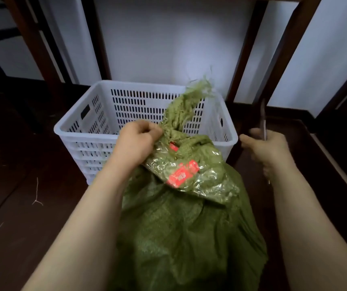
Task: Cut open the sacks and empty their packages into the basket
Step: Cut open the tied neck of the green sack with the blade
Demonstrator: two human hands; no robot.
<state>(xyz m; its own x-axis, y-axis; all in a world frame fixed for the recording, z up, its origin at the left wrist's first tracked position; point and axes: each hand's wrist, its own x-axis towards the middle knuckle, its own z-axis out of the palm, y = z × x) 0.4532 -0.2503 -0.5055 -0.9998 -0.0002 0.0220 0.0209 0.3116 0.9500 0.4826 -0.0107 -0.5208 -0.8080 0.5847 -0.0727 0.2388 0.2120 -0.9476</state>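
Observation:
A bulging green woven sack (181, 234) stands on the floor right in front of me. Its frayed neck rises in front of the white slotted plastic basket (97, 131) behind it. Clear tape with a red label (182, 174) is stuck across the sack's upper part. My left hand (136, 141) is shut on the sack's neck, just left of the frayed top. My right hand (267, 150) is off to the right of the sack, closed around scissors (264, 122) whose blades point up and look blurred. The basket's inside is mostly hidden; what I see of it holds nothing.
Dark wooden floor (21, 206) lies all around, with a few loose threads on the left. Dark wooden furniture legs (246, 59) stand behind and to the right of the basket, against a white wall. A dark raised ledge runs along the right.

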